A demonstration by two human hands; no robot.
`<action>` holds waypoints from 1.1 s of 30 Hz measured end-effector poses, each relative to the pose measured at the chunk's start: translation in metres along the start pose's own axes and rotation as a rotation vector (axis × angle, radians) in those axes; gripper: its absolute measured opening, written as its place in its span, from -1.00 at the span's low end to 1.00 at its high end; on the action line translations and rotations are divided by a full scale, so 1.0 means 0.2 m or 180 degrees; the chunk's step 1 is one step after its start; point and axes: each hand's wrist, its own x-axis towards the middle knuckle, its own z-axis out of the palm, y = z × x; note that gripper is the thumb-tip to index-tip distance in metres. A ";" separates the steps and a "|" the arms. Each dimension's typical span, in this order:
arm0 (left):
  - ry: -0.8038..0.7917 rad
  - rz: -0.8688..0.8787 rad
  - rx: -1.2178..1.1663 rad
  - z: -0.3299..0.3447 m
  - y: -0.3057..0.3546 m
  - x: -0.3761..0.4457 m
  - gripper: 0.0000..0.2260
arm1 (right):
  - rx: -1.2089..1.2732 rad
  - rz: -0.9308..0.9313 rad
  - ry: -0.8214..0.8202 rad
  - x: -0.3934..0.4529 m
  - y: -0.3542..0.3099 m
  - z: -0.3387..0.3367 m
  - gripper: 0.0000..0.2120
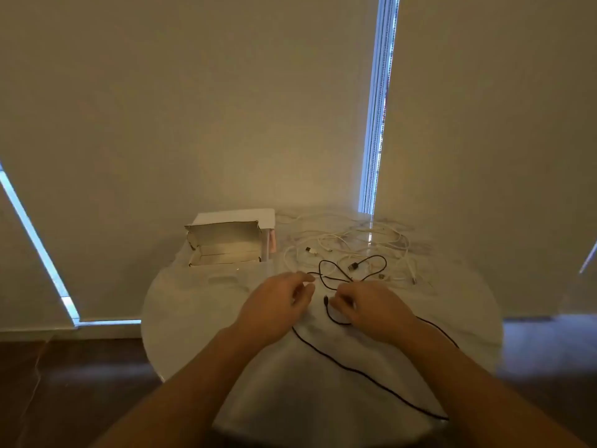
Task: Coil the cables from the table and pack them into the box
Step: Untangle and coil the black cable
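Black cable (352,268) lies near white cables (349,236), beside open box (223,244).

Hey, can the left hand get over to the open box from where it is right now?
Probably yes. The left hand hovers over the table just in front of the open cardboard box, with only bare tabletop between them. The black cable lies to its right, not across that path.

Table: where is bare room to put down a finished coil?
Bare: the table in front of the box, beside the left hand. Crowded: the far right, with white cables, and the black cable by the right hand.
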 end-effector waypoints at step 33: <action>-0.1041 0.0513 -0.0345 0.05 -0.01 0.09 -0.70 | -0.0024 -0.0570 -0.0477 0.03 0.01 -0.11 -0.94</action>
